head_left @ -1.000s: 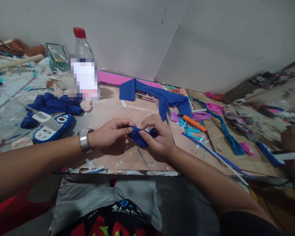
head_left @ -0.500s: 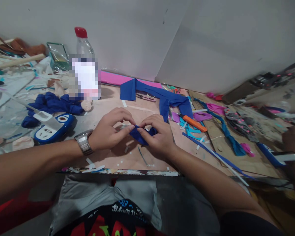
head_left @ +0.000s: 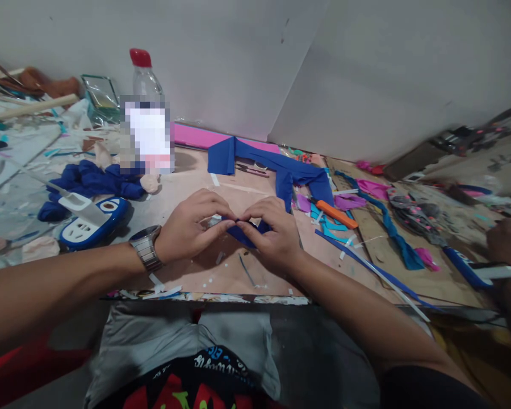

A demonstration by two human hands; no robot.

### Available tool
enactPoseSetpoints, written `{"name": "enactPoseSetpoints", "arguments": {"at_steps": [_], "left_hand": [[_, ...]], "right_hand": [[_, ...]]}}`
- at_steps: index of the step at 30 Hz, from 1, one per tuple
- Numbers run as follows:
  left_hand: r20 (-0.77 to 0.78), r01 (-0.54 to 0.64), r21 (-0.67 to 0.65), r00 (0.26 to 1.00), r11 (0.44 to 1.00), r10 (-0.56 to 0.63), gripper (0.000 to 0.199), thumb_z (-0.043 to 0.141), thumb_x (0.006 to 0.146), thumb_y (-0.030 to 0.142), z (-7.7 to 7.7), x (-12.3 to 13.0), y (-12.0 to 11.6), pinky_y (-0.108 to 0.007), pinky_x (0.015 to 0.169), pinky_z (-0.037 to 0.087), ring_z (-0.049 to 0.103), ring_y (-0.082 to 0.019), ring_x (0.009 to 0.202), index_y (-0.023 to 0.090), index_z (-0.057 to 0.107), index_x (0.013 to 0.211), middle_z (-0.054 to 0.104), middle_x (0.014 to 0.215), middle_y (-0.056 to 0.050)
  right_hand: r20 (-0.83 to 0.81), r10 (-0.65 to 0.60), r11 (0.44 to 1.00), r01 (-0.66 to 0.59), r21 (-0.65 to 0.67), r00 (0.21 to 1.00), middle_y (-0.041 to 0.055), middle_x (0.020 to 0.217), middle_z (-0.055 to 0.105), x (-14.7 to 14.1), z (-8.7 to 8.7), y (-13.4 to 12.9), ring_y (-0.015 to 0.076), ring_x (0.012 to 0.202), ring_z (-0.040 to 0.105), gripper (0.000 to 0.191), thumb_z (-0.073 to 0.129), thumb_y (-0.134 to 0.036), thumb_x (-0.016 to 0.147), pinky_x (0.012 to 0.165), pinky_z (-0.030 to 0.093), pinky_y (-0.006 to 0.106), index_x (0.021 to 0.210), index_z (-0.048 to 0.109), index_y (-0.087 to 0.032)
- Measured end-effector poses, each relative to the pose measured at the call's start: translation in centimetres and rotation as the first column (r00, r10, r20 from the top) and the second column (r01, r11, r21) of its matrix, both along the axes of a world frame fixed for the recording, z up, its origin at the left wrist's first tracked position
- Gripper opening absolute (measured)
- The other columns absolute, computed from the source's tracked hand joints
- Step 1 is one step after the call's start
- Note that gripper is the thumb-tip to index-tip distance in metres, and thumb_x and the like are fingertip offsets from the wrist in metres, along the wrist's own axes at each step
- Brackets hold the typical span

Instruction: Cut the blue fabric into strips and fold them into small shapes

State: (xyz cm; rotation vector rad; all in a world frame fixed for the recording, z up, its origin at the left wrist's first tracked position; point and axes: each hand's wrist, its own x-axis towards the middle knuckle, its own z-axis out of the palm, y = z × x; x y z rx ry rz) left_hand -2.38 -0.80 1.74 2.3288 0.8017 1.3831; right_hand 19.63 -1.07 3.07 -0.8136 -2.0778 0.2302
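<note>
A small piece of blue fabric (head_left: 242,237) is pinched between my two hands, just above the board. My left hand (head_left: 196,224), with a metal-banded watch on its wrist, grips the left end with thumb and forefinger. The thumb and fingers of my right hand (head_left: 275,233) close on the middle and right of the piece, hiding part of it. Beyond my hands lies a long strip of blue fabric (head_left: 259,152), folded at its left end. An orange utility knife (head_left: 334,213) rests to the right of my right hand.
Left of my hands are a blue-and-white power strip (head_left: 96,224), a heap of dark blue cloth (head_left: 93,182) and a red-capped bottle (head_left: 147,85). Teal and pink scraps lie around a teal fabric strip (head_left: 389,227). Another person's hand (head_left: 509,247) is at the far right.
My left hand has shifted slightly, and its fingertips now sit a little left of where they were on the blue fabric. The piece shows more flattened between the hands.
</note>
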Motion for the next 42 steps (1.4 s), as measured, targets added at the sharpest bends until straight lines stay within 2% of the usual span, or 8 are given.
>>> {"name": "enactPoseSetpoints", "arguments": {"at_steps": [6, 22, 30, 38, 42], "left_hand": [[-0.013, -0.005, -0.019, 1.000, 1.000, 0.005, 0.008, 0.070, 0.096, 0.025, -0.03, -0.02, 0.05, -0.034, 0.087, 0.051, 0.067, -0.019, 0.093, 0.019, 0.075, 0.099, 0.075, 0.095, -0.005], [-0.033, -0.006, -0.101, 0.999, 0.995, 0.002, 0.011, 0.068, 0.098, 0.029, 0.00, 0.08, -0.02, -0.035, 0.090, 0.051, 0.067, -0.019, 0.094, 0.019, 0.074, 0.098, 0.076, 0.096, -0.005], [0.009, 0.053, -0.174, 0.999, 0.983, -0.052, 0.009, 0.067, 0.098, 0.027, -0.25, 0.10, 0.13, -0.034, 0.090, 0.051, 0.068, -0.019, 0.096, 0.020, 0.073, 0.099, 0.077, 0.100, -0.005], [0.020, 0.084, -0.214, 0.996, 0.973, -0.081, 0.012, 0.065, 0.099, 0.029, -0.54, 0.09, 0.43, -0.035, 0.089, 0.051, 0.067, -0.019, 0.094, 0.020, 0.072, 0.098, 0.075, 0.097, -0.005], [0.030, 0.083, -0.223, 0.997, 0.971, -0.078, 0.014, 0.065, 0.099, 0.032, -0.59, 0.16, 0.32, -0.034, 0.086, 0.052, 0.066, -0.019, 0.092, 0.020, 0.071, 0.099, 0.074, 0.097, -0.006]], "right_hand": [[0.032, -0.048, 0.999, 0.049, -0.013, 0.998, -0.0002, 0.086, 0.079, 0.04, -0.01, -0.06, 0.0202, 0.085, 0.068, 0.008, 0.076, -0.027, 0.093, 0.090, 0.044, 0.044, 0.087, 0.071, -0.025], [0.064, -0.061, 0.998, 0.059, 0.030, 0.996, -0.0013, 0.085, 0.079, 0.13, -0.14, 0.12, 0.0206, 0.087, 0.068, 0.010, 0.076, -0.031, 0.095, 0.091, 0.039, 0.044, 0.088, 0.071, -0.026], [0.045, -0.093, 0.995, 0.094, -0.019, 0.995, -0.0006, 0.089, 0.079, 0.11, -0.20, -0.07, 0.0218, 0.088, 0.069, 0.018, 0.080, -0.034, 0.092, 0.094, 0.040, 0.044, 0.104, 0.069, -0.027], [0.049, -0.062, 0.998, 0.063, -0.020, 0.997, -0.0019, 0.091, 0.078, 0.13, -0.25, -0.19, 0.0213, 0.088, 0.067, 0.016, 0.082, -0.032, 0.089, 0.091, 0.043, 0.041, 0.100, 0.070, -0.028], [0.051, -0.060, 0.998, 0.061, -0.010, 0.997, -0.0018, 0.090, 0.078, 0.10, -0.27, -0.21, 0.0211, 0.087, 0.066, 0.015, 0.083, -0.031, 0.089, 0.094, 0.042, 0.043, 0.098, 0.071, -0.028]]}}
